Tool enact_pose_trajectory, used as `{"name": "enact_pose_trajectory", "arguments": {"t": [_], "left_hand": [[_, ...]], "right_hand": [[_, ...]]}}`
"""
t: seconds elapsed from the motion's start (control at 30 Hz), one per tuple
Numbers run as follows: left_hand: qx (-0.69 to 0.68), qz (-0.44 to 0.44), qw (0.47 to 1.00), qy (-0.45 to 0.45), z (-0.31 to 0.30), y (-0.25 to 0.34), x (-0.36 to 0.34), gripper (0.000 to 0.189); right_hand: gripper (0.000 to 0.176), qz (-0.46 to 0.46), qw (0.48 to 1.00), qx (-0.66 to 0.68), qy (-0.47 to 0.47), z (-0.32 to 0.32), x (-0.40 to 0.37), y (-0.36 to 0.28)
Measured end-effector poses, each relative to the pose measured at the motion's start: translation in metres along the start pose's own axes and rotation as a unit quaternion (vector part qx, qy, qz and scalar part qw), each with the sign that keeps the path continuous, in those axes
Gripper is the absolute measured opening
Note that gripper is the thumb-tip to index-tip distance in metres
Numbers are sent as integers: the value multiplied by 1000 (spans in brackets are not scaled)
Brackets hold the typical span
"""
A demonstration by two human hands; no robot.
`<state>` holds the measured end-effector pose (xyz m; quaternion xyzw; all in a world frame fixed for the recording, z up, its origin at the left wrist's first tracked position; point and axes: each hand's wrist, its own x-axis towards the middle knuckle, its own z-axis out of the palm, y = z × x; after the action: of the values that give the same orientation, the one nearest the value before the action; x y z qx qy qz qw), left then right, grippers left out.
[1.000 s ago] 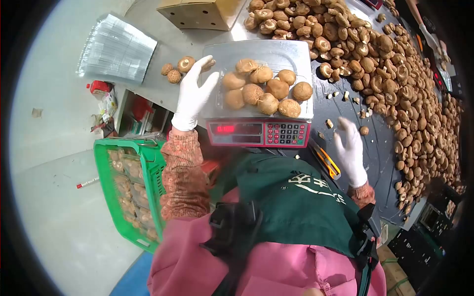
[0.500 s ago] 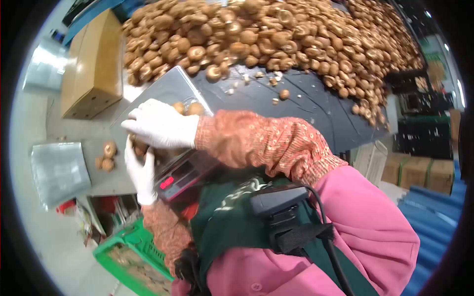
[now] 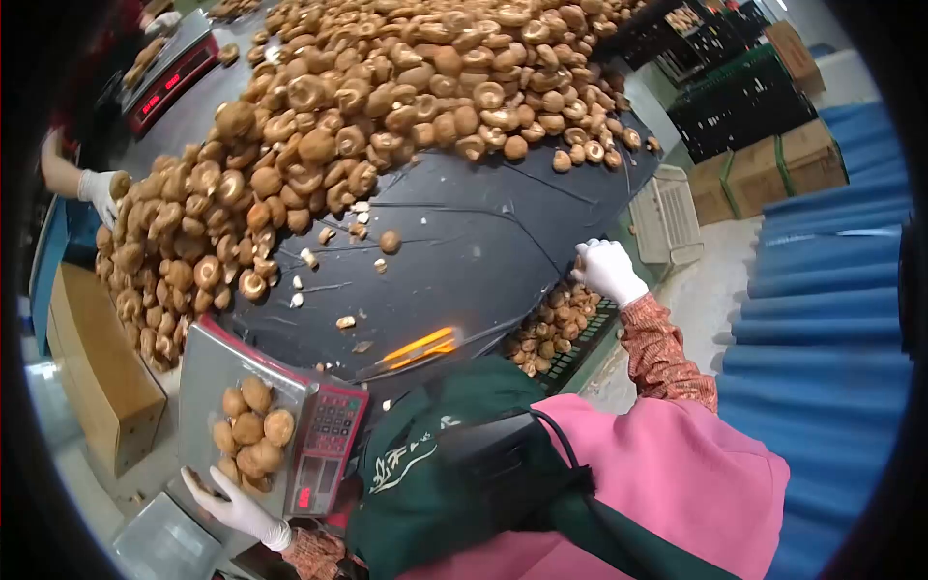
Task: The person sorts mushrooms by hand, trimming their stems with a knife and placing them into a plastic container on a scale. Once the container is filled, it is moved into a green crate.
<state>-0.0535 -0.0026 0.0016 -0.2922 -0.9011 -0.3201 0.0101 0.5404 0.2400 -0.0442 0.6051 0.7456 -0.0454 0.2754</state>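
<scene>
My left hand (image 3: 235, 507), in a white glove, is spread at the lower left edge of the scale (image 3: 206, 362); a dark brownish patch by its fingers is unclear. Several brown mushrooms (image 3: 248, 427) lie in a group on the scale's plate, just above that hand. Far to the right, my gloved right hand (image 3: 611, 271) is closed over the upper end of a green crate (image 3: 580, 350) of mushrooms, with a brown mushroom (image 3: 578, 264) at its fingertips.
A large mushroom heap (image 3: 387, 87) covers the back of the dark table (image 3: 445, 232). An orange-handled tool (image 3: 418, 350) and stem bits lie near its front edge. Another person's gloved hand (image 3: 100, 193) touches the heap at left, near a second scale (image 3: 172, 77). A cardboard box (image 3: 97, 367) stands at left.
The view has swung right. My hands, together over the scale before, are now far apart, the right one over at the crate. The mushrooms on the scale are uncovered.
</scene>
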Motion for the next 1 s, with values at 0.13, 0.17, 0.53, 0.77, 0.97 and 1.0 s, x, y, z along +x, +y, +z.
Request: {"name": "enact_pose_trajectory", "arguments": {"t": [0.13,0.17,0.53,0.77,0.97,1.0], "left_hand": [[5,106,994,-3,11,59,7,47],[12,127,992,-14,14,78,5,47],[67,182,975,-108,40,111,-23,50],[59,215,966,-132,53,126,-30,53],[45,199,968,-146,63,128,-43,53],[31,189,970,-150,66,129,-44,53]], "right_hand": [[45,8,945,216,247,20,45,11],[45,13,926,228,299,28,68,14],[41,63,786,385,479,-6,209,38],[44,45,836,167,521,-55,244,-12],[47,-95,855,296,414,-34,224,-72],[47,-150,843,261,446,-32,217,-74]]}}
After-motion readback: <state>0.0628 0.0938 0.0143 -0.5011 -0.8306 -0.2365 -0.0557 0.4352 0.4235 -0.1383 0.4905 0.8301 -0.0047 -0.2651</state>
